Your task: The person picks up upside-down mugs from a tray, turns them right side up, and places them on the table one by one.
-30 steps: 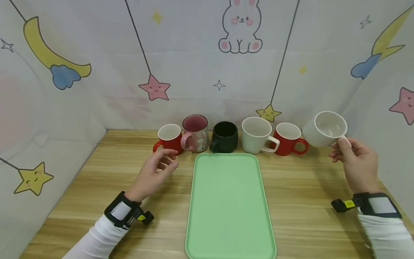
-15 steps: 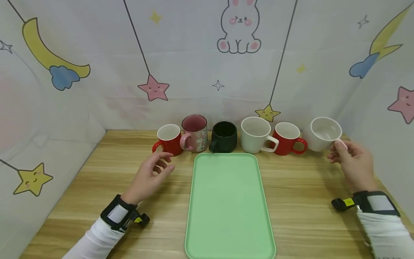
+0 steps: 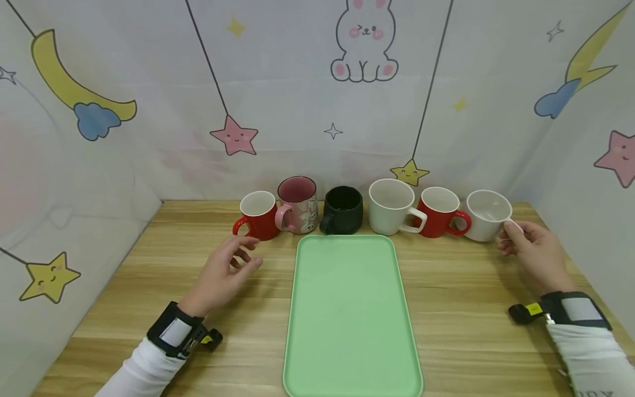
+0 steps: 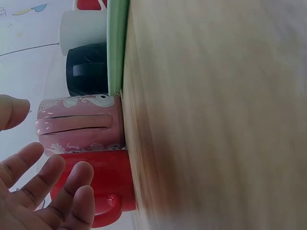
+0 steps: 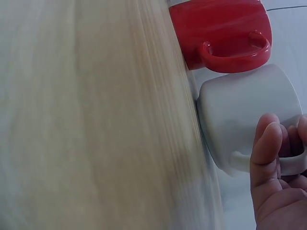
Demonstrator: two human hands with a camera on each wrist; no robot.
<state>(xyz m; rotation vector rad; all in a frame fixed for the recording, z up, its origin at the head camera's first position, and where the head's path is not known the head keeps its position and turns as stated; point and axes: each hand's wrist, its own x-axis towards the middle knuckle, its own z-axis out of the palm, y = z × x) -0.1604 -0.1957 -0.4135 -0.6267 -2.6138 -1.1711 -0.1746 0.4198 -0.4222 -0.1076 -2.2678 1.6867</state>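
Note:
My right hand [image 3: 538, 256] grips the handle of a white cup [image 3: 488, 220] at the right end of a row of mugs. In the right wrist view the cup's base is at the tabletop, tipped a little, and its side is close to the handle of a red mug [image 5: 220, 36]. My left hand [image 3: 218, 275] hovers with loosely bent fingers in front of another red mug [image 3: 265, 223], the leftmost one. Nothing is between those fingers. Beside that mug stands a pink patterned mug [image 4: 79, 124].
A black mug [image 3: 344, 212] and a larger white mug [image 3: 389, 209] stand mid-row. In front of them a light green tray [image 3: 354, 314] lies on the wooden table [image 3: 461, 309]. A printed cloth [image 3: 297, 99] hangs behind the row.
The white cup has come down and slightly left in my right hand, from a raised tilt to table level beside the red mug. My left hand has drifted slightly back and left.

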